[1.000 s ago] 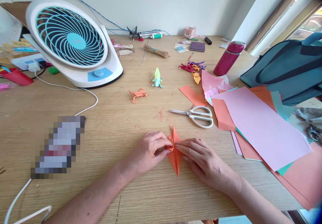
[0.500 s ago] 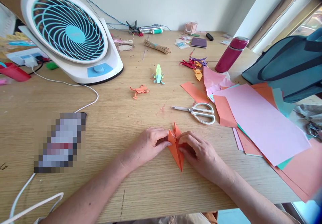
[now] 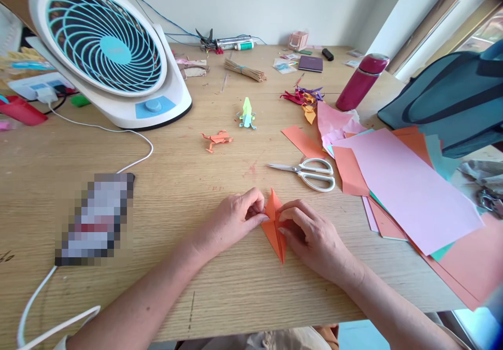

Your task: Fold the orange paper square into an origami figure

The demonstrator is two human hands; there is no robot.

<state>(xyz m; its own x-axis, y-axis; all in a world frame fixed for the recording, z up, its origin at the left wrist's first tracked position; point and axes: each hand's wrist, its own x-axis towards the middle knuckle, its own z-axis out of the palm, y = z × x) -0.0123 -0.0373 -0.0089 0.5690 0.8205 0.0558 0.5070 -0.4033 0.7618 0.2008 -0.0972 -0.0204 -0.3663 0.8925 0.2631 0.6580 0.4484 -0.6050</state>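
Observation:
Between my two hands is a folded orange origami paper (image 3: 274, 228), long and diamond-shaped, with its points toward and away from me. My left hand (image 3: 239, 215) pinches its left edge near the middle, thumb and fingertips together. On the opposite edge, my right hand (image 3: 310, 234) grips the paper with thumb and bent fingers. Beyond my hands lie scissors (image 3: 302, 171) with white handles, blades pointing left. Farther back stand an orange folded paper figure (image 3: 218, 139) and a yellow-green and blue folded frog-like figure (image 3: 247, 115).
A white fan (image 3: 110, 51) stands at the left, behind a blurred phone-like slab (image 3: 96, 219) with a white cable. Coloured paper sheets (image 3: 416, 187) spread on the right, beside a magenta flask (image 3: 361, 83) and a teal bag (image 3: 448, 98). Small folded scraps (image 3: 304, 98) lie farther back.
The left upper flap of the orange paper, raised before, now lies folded down, so the paper forms a flatter diamond. My left fingers have curled in; my right hand has barely moved.

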